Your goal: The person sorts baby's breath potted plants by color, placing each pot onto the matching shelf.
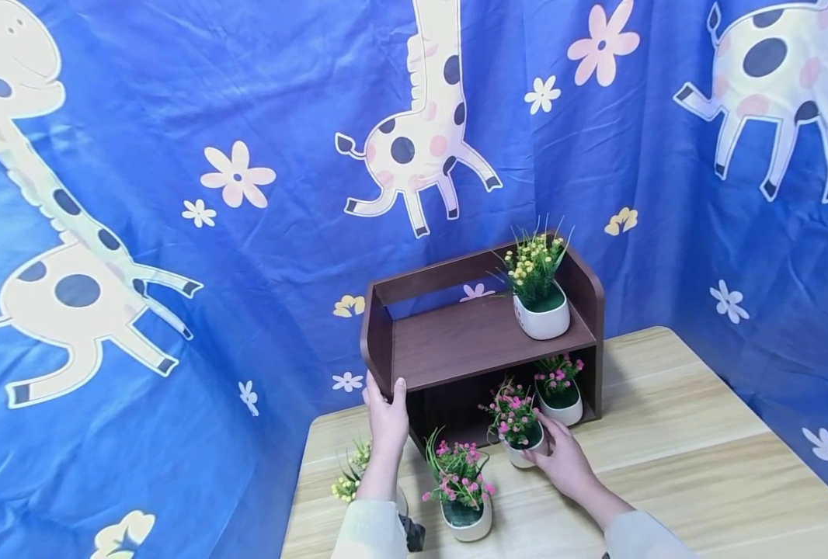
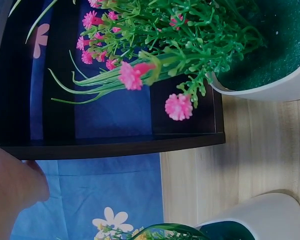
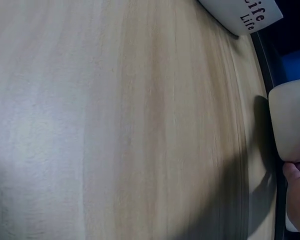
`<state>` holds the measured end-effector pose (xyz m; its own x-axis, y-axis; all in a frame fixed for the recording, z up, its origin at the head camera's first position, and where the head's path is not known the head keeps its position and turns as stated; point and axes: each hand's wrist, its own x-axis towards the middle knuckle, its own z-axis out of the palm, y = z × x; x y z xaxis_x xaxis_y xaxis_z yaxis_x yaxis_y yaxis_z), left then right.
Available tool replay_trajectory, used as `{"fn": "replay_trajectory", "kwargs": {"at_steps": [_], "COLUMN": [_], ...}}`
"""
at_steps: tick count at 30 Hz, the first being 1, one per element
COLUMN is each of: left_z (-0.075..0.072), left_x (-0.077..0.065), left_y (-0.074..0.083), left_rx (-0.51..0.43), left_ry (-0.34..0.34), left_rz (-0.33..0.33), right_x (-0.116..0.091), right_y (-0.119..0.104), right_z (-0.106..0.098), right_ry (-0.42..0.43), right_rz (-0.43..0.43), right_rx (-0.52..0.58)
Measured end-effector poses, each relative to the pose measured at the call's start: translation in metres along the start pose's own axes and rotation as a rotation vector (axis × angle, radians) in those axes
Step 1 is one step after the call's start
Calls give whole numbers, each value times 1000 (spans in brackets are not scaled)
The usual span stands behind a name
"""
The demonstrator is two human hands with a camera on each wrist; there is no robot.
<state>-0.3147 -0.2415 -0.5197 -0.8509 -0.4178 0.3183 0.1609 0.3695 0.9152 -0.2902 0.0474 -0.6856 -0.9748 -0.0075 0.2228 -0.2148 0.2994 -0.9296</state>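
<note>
Nearest, on the pale wood-grain table (image 1: 707, 466), a pink-flowered plant in a white rounded pot (image 1: 468, 526) stands before the left half of the dark brown wooden two-tier shelf (image 1: 456, 334). A yellow-flowered plant (image 1: 346, 487), partly hidden by the left forearm, stands off the shelf's left front corner. The right hand (image 1: 569, 462), thumb and fingers curved, grips a second pink-flowered white pot (image 1: 526, 456) at the shelf's lower front edge; whether it rests there I cannot tell. The left hand (image 1: 388, 415) clasps the shelf's left side panel, thumb in front. A third pink-flowered pot (image 1: 562, 407) sits inside the shelf's lower right; a yellow-flowered white pot (image 1: 544, 320) tops its right end. Behind the shelf hangs a blue giraffe-print curtain (image 1: 281, 256).
</note>
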Motion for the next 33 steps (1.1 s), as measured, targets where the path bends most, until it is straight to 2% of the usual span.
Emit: {"fn": "replay_trajectory", "kwargs": {"at_steps": [6, 16, 24, 33], "left_z": [-2, -1, 0, 0], "left_x": [0, 1, 0, 1], "left_y": [0, -1, 2, 1], "left_rx": [2, 10, 7, 13], "left_ry": [-9, -8, -6, -2], "left_rz": [-12, -14, -15, -15], "right_x": [4, 11, 12, 12], "right_y": [0, 1, -3, -8], "right_z": [3, 5, 5, 3], "right_ry": [13, 4, 28, 17], "right_rz": [13, 32, 3, -10], "right_rx": [-80, -151, -200, -233]}}
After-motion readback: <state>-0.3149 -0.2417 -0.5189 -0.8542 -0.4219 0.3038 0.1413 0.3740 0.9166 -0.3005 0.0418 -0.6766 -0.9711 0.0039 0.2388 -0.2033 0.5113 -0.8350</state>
